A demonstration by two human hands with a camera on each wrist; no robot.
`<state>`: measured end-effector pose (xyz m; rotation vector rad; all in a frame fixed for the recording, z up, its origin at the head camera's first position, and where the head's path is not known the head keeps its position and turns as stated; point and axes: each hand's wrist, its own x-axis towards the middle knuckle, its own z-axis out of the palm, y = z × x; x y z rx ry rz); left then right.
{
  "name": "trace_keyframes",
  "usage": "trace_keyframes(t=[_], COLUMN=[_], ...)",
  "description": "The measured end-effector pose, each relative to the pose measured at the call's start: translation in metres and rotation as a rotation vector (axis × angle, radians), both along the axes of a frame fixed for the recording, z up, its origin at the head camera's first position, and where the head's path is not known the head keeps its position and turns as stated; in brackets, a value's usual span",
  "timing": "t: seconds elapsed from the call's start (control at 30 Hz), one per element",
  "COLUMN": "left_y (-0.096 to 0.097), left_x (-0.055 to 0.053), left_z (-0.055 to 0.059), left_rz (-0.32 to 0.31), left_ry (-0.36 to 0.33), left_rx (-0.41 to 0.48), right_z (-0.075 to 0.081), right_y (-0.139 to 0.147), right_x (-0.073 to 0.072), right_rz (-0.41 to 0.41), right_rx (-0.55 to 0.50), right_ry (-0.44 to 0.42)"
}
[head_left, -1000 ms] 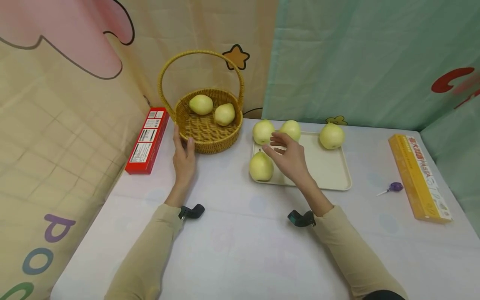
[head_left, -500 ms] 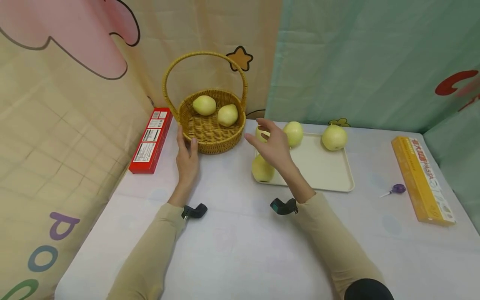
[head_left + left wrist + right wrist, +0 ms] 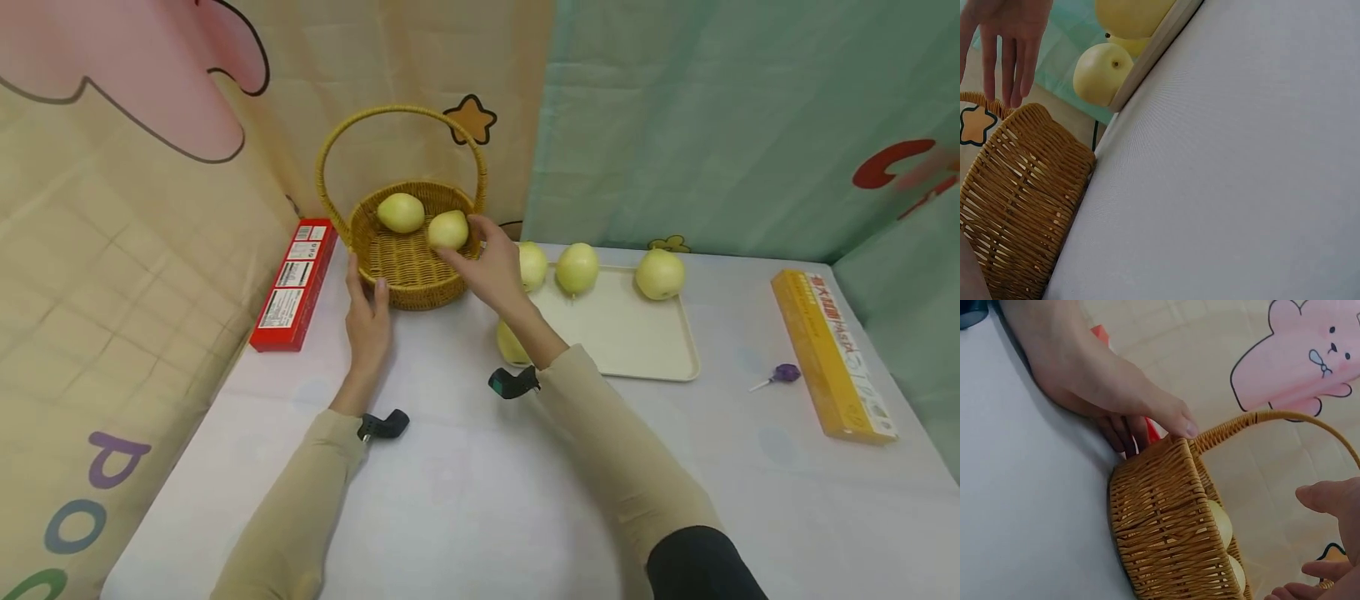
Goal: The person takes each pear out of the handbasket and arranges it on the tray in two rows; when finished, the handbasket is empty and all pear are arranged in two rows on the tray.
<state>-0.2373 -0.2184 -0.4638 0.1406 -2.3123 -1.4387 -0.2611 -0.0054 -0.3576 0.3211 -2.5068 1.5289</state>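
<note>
My left hand (image 3: 367, 329) rests against the near left side of the wicker basket (image 3: 423, 296). In the right wrist view, its thumb lies at the rim by the handle and its fingers touch the outside. Two pale yellow-green pears sit inside the basket, the left pear (image 3: 401, 213) and the right pear (image 3: 448, 230). Over the basket's right rim is my right hand (image 3: 495, 271), thumb and fingers spread near the right pear. The left wrist view shows its fingers (image 3: 1010, 69) extended, with nothing held. Several more pears stand on the cream tray (image 3: 645, 350), one pear (image 3: 512, 343) partly behind my right wrist.
A red box (image 3: 296, 287) lies left of the basket. At the right are a purple lollipop (image 3: 786, 372) and a yellow pasta box (image 3: 834, 358). Patterned curtains (image 3: 690, 125) hang along the table's back edge, close behind basket and tray.
My right hand has moved left from above the tray's pears to the basket's right rim. My left hand stays at the basket; the pears appear unmoved.
</note>
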Motion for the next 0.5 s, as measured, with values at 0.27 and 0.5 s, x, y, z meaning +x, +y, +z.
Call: trace_keyframes(t=[0.27,0.5], left_y=[0.001,0.002], left_x=[-0.001,-0.001], left_z=[-0.002,-0.001], left_rz=[0.0,0.012], left_ry=[0.005,-0.005], left_rx=[-0.006,-0.004], right_z=[0.002,-0.004], right_y=[-0.019,-0.032], right_x=[-0.023,-0.044], right_rz=[-0.019,-0.032], right_rx=[0.021,0.029], right_ry=[-0.07,-0.124])
